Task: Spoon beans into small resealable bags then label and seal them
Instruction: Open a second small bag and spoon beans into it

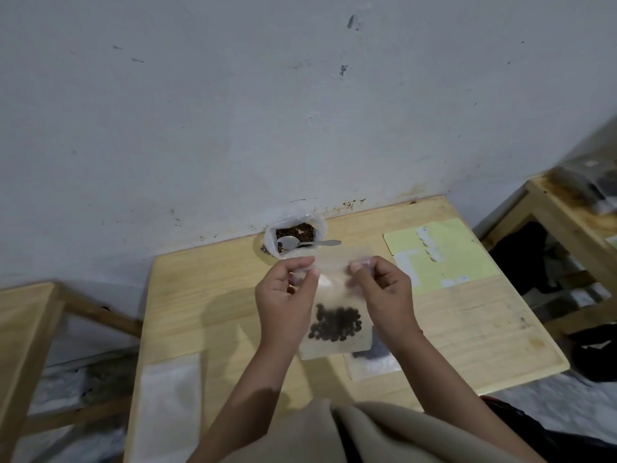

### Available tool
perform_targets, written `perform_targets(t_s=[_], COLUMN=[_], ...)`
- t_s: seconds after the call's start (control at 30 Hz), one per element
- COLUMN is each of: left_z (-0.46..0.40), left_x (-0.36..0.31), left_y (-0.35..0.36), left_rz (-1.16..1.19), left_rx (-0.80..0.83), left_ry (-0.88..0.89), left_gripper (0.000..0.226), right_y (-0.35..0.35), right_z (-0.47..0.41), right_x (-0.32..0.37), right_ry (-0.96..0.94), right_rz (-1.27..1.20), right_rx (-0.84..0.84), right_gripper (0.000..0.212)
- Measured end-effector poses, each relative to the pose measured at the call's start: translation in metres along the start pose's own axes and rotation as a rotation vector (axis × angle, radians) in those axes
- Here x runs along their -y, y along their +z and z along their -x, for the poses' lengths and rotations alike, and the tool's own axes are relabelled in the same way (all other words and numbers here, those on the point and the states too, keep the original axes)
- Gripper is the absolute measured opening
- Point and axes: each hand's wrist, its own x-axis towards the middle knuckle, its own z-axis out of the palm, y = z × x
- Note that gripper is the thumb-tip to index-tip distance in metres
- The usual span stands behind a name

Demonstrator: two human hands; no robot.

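Dim, flat indoor light, cool grey cast. Soft shadows on the table (450, 329) left of the left hand (283, 302) and beneath both forearms; no glare. Slight motion blur on fingertips (359, 267) of the right hand (384, 295). Strong wide-angle bending far from the hands; corners soft, smeared, noisy.

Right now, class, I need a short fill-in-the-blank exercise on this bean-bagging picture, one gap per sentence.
1. Both hands pinch the top edge of the small bag, whose bottom holds dark ____.
2. The spoon rests in the ____ of beans by the wall.
3. The yellow label sheet lies to the person's ____.

Missing words: beans; container; right
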Motion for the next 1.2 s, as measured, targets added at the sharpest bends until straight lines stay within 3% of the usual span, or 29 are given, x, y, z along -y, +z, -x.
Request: perform_targets(t_s=[0.13, 0.47, 0.67, 0.83, 1.0, 1.13, 1.2], left_z=[-0.001, 0.008, 0.008, 0.01, 0.017, 0.016, 0.013], left_x=[0.001, 0.005, 0.011, 0.031, 0.053, 0.075, 0.089], left_y=[0.001, 0.002, 0.005, 0.01, 0.013, 0.024, 0.029], left_rz=[0.009, 0.104, 0.009, 0.001, -0.009, -0.083, -0.115], left_rx=[0.03, 0.06, 0.014, 0.025, 0.115, 0.1, 0.07], left_ry=[-0.017, -0.082, -0.128, -0.223, -0.323, -0.391, -0.438], left_gripper=[0.024, 0.019, 0.017, 0.016, 0.023, 0.024, 0.021], right_y=[0.001, -0.004, -0.006, -0.016, -0.042, -0.055, -0.066], right_z=[0.004, 0.0, 0.002, 0.004, 0.001, -0.002, -0.006], right_x=[0.005, 0.002, -0.004, -0.017, -0.043, -0.064, -0.073], right_ry=[0.067, 0.071, 0.163, 0.252, 0.23, 0.246, 0.288], right_rz=[0.008, 0.038, 0.047, -0.107, 0.123, 0.237, 0.266], right_rx=[0.089, 0.042, 0.179, -0.037, -0.161, -0.169, -0.158], right_gripper=[0.006, 0.01, 0.011, 0.024, 0.025, 0.009, 0.023])
